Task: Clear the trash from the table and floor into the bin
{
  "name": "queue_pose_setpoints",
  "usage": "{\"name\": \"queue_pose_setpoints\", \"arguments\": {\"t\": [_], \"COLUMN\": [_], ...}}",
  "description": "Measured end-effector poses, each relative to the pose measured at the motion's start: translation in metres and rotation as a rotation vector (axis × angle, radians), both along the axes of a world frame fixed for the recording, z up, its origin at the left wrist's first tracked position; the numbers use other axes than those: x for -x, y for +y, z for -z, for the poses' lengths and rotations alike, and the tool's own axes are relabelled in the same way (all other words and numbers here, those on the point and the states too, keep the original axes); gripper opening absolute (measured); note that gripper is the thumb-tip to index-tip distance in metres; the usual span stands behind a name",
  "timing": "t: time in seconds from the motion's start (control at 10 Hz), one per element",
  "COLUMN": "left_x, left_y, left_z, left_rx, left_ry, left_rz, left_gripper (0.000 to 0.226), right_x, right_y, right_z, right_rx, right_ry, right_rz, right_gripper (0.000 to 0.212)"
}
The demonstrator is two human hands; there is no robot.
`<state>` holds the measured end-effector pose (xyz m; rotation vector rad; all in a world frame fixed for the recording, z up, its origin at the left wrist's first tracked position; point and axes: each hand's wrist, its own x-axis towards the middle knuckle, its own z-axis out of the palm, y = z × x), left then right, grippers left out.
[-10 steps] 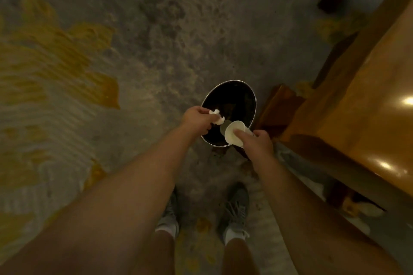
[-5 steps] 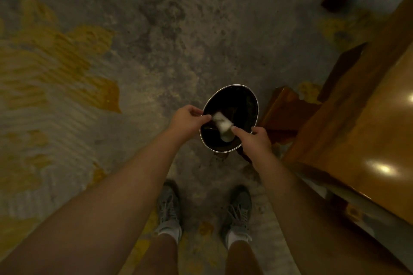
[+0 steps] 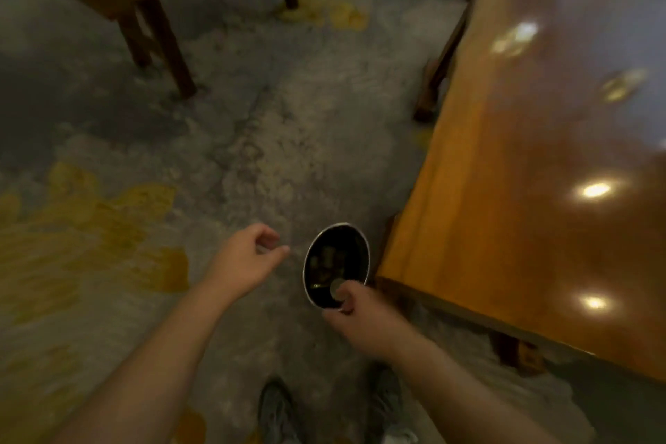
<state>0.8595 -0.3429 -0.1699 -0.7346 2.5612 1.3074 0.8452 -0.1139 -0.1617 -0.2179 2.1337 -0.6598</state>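
The black bin (image 3: 307, 265) with a metal rim stands on the floor beside the table's corner, with dim pieces of trash inside it. My left hand (image 3: 248, 259) hovers to the left of the bin, apart from it, its fingers loosely curled and nothing in them. My right hand (image 3: 360, 314) is at the bin's near rim. Its fingers are curled around a small pale round thing, which looks like the paper cup (image 3: 337, 289), over the bin's mouth. The view is blurred, so the grip is not sharp.
A glossy wooden table (image 3: 522, 209) fills the right side, its corner close to the bin. Dark wooden legs (image 3: 162, 43) of other furniture stand at the far left. The floor is grey concrete with yellow patches (image 3: 108, 227). My shoes (image 3: 277, 411) are at the bottom.
The view has tilted up and the far furniture has come into sight. My left hand no longer holds the crumpled white paper and has moved left, away from the bin. My right hand has drawn back to the near rim.
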Motion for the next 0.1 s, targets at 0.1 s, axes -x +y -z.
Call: {"name": "queue_pose_setpoints", "arguments": {"t": [0.1], "left_x": [0.0024], "left_y": [0.0003], "left_z": [-0.079], "left_rx": [0.034], "left_ry": [0.06], "left_rz": [0.043], "left_gripper": [0.02], "right_x": [-0.0109], "right_y": [0.0091], "right_z": [-0.0716], "right_rx": [0.019], "right_ry": [0.076], "right_rz": [-0.089], "right_gripper": [0.044]}}
